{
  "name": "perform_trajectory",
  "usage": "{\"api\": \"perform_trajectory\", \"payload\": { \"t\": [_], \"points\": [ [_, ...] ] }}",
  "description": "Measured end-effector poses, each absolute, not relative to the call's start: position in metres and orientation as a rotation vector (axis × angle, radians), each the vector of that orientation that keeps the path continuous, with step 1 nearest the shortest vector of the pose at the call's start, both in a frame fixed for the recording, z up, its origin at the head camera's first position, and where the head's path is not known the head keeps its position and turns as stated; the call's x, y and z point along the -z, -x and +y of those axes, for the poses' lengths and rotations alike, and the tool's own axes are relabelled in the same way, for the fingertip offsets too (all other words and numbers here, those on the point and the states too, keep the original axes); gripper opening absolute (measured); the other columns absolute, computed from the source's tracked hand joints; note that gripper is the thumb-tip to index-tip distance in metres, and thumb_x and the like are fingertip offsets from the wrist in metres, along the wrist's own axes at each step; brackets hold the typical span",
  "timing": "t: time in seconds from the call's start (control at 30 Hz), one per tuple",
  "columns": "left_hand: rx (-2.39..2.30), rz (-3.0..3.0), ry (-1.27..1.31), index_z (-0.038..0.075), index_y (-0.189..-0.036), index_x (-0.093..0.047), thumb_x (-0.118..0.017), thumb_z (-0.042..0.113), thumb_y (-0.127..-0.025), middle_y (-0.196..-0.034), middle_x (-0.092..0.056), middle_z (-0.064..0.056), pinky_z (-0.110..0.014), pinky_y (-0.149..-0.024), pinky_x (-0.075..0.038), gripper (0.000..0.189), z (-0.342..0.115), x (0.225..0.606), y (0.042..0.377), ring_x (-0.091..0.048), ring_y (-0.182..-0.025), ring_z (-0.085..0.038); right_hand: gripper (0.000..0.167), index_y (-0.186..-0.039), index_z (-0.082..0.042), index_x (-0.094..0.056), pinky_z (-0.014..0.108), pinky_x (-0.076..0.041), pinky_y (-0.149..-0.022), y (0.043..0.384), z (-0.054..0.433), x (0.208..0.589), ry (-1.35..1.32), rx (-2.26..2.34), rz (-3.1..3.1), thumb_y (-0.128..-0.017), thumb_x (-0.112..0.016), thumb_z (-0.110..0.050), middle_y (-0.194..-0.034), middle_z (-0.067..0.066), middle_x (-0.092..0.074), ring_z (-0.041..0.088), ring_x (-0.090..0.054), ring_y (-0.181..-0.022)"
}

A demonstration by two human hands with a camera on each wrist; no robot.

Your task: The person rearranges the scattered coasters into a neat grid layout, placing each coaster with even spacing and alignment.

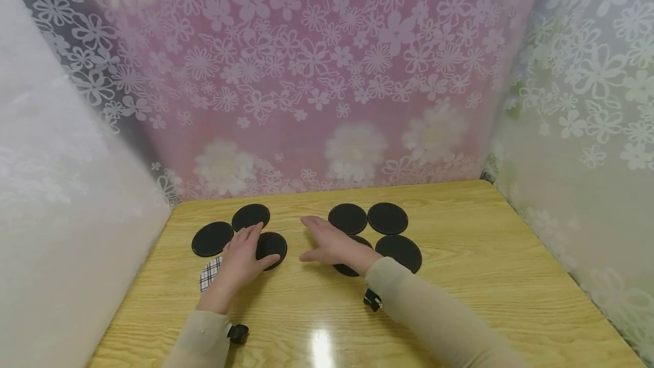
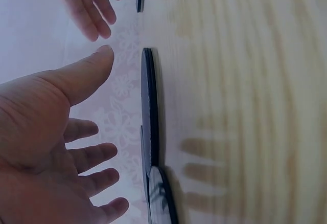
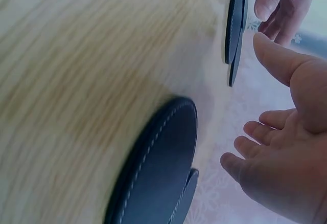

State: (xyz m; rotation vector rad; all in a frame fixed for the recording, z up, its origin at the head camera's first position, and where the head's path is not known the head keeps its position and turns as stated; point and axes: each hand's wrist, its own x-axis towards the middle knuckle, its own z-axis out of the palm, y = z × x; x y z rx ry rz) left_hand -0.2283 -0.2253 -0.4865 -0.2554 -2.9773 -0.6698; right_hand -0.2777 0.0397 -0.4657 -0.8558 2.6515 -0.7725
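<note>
My left hand (image 1: pixel 242 260) hovers over the left group of coasters with its fingers spread, holding nothing. Beneath and beside it lie a black round coaster (image 1: pixel 272 245), two more black coasters farther back, and a black-and-white checked coaster (image 1: pixel 209 275) partly hidden by the hand. My right hand (image 1: pixel 334 243) hangs above the table at the left side of the right group, fingers extended and nothing in its grasp. That group is several black coasters (image 1: pixel 398 253); the hand and wrist partly cover one. White stitching runs along the rim of a near coaster (image 3: pixel 161 157) in the right wrist view.
The coasters lie flat on a light wooden table (image 1: pixel 286 311). A pink flowered curtain (image 1: pixel 327 72) hangs behind it, with pale curtains at the left (image 1: pixel 66 186) and right (image 1: pixel 587 158). Each wrist wears a small black camera.
</note>
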Motion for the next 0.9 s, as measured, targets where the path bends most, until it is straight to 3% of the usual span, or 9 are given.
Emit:
{"api": "perform_trajectory", "payload": {
  "t": [0.3, 0.9],
  "points": [
    [0.657, -3.021, 0.227, -0.002, -0.165, -0.045, -0.089, 0.044, -0.095, -0.170, -0.036, -0.031, -0.082, -0.120, -0.024, 0.095, -0.242, 0.478, 0.224, -0.026, -0.159, -0.058, 0.097, -0.175, -0.009, -0.029, 0.054, -0.035, -0.127, 0.273, 0.020, 0.473, 0.838, 0.768, 2.637, -0.101, -0.084, -0.039, -0.180, 0.015, -0.028, 0.036, -0.032, -0.163],
    [0.608, -3.146, 0.230, -0.004, -0.163, -0.048, -0.095, 0.049, -0.087, -0.170, -0.034, -0.036, -0.083, -0.117, -0.026, 0.103, -0.254, 0.478, 0.223, -0.025, -0.158, -0.062, 0.101, -0.172, -0.006, -0.037, 0.048, -0.036, -0.128, 0.276, -0.007, 0.488, 0.918, 0.666, 2.697, -0.095, -0.090, -0.045, -0.175, 0.013, -0.039, 0.030, -0.037, -0.161]
  ]
}}
